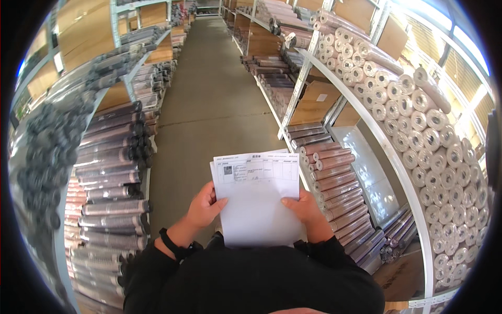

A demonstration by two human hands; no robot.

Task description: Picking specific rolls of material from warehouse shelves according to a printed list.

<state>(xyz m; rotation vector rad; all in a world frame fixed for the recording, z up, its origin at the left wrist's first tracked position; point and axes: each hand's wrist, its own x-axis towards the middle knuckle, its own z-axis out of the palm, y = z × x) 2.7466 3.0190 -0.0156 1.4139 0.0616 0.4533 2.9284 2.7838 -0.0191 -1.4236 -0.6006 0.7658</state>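
A small stack of white paper sheets (259, 209) is held upright in front of my body. The top sheet carries a printed table with a small dark picture near its upper left; its lower part is blank. My left hand (205, 205) grips the left edge, thumb on the front and fingers curled behind. On the opposite edge my right hand (305, 207) pinches the sheets the same way, its fingers hidden behind the paper. Another sheet's edge peeks out behind the top one. A black band (172, 243) circles my left wrist.
A concrete aisle floor (201, 89) runs ahead between metal shelves. Dark wrapped rolls (112, 157) fill the left shelf. On the right, pinkish rolls (337, 180) lie low and pale rolls (418, 120) are stacked high behind a white shelf post (400, 167). Cardboard panels (314, 102) separate bays.
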